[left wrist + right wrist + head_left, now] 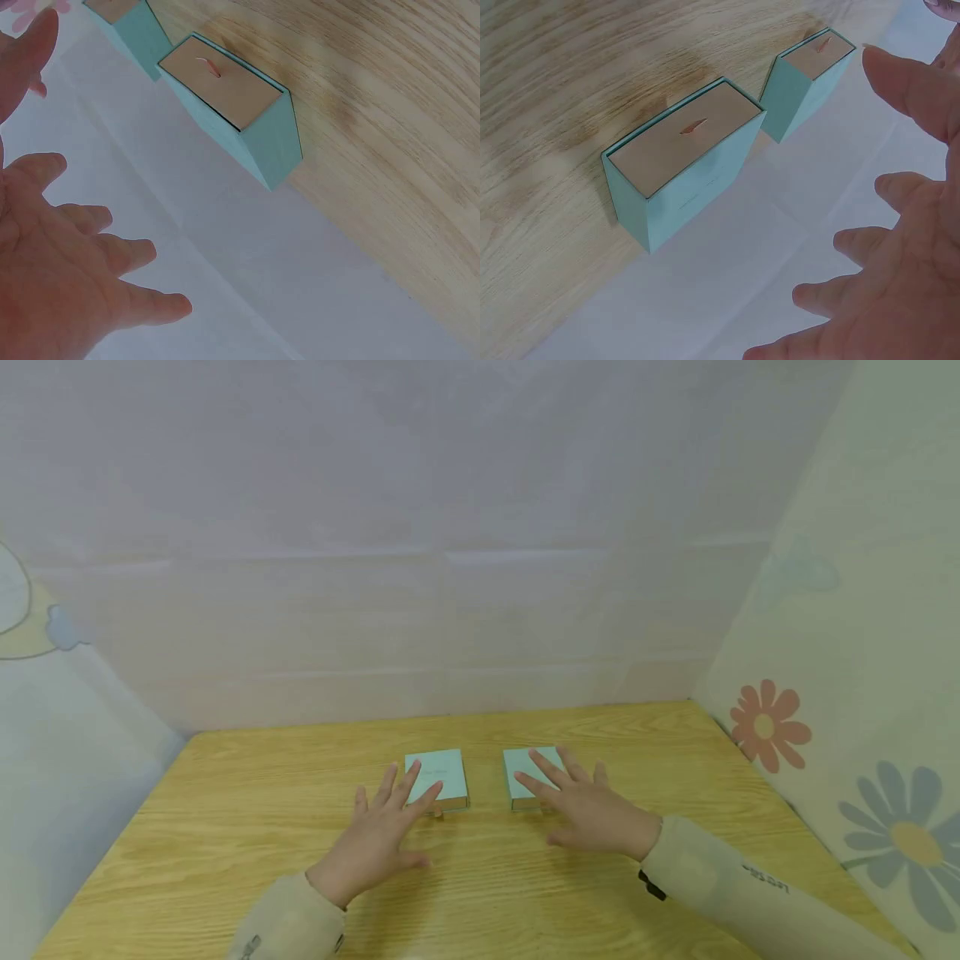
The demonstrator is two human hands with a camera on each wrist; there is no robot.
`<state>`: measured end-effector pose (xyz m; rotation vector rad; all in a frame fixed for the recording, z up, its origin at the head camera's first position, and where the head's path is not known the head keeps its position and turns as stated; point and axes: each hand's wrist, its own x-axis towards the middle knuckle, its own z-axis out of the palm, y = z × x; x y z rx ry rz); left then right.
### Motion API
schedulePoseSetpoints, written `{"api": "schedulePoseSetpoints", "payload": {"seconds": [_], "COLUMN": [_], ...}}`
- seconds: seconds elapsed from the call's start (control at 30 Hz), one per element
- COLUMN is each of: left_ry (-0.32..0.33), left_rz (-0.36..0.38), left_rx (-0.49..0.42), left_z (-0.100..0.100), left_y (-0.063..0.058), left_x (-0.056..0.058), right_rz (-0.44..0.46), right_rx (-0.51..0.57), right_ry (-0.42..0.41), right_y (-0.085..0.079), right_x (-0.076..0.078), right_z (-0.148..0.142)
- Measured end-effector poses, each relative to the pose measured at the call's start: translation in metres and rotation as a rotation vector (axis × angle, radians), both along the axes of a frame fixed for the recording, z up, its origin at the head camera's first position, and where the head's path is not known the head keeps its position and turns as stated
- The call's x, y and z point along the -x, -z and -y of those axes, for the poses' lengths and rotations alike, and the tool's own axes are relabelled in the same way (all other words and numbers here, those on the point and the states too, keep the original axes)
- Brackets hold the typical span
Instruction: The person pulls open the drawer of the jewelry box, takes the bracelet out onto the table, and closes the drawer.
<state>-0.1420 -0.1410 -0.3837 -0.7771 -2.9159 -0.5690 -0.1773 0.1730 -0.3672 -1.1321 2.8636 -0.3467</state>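
Observation:
Two small mint-green boxes lie flat on the table, side by side with a gap between them. The left box (450,776) and the right box (520,762) each have a tan end panel facing me; a small ribbon tab (213,69) sticks out of the left one and another tab (694,127) out of the right one. My left hand (381,839) hovers at the left box with fingers spread. My right hand (592,812) is likewise spread over the right box, hiding part of its top. Both wrist views show the hands apart from the boxes, holding nothing.
The wood-grain table (465,902) extends around the boxes. Behind it hangs a pale cloth backdrop (450,618). A side panel with a red flower (763,727) and a blue-grey flower (892,827) borders the right edge; another pale panel (67,760) borders the left.

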Motion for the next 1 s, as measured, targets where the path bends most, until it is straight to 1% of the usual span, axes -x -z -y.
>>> {"api": "schedulePoseSetpoints", "payload": {"seconds": [0.17, 0.4, 0.53, 0.8, 1.0], "left_ry": [0.011, 0.035, 0.036, 0.034, 0.037], "left_rz": [0.023, 0.016, 0.033, 0.045, 0.034], "left_rx": [0.006, 0.012, 0.003, -0.017, -0.014], "left_z": [-0.0002, -0.0019, -0.0035, -0.0041, -0.0029], "left_y": [0.0013, 0.0001, 0.0001, 0.0006, 0.003], "left_x": [0.0001, -0.0004, -0.0009, -0.0026, -0.0026], "right_rz": [-0.028, -0.02, -0.036, -0.054, -0.037], "right_rx": [-0.037, -0.07, -0.085, -0.101, -0.088], "right_ry": [-0.024, -0.021, -0.033, -0.042, -0.042], "right_y": [0.0002, 0.0029, 0.0052, 0.0056, 0.0037], "right_x": [-0.0004, -0.0018, -0.002, -0.0019, -0.0032], "right_z": [0.0005, -0.0012, -0.0013, 0.0006, 0.0028]}}
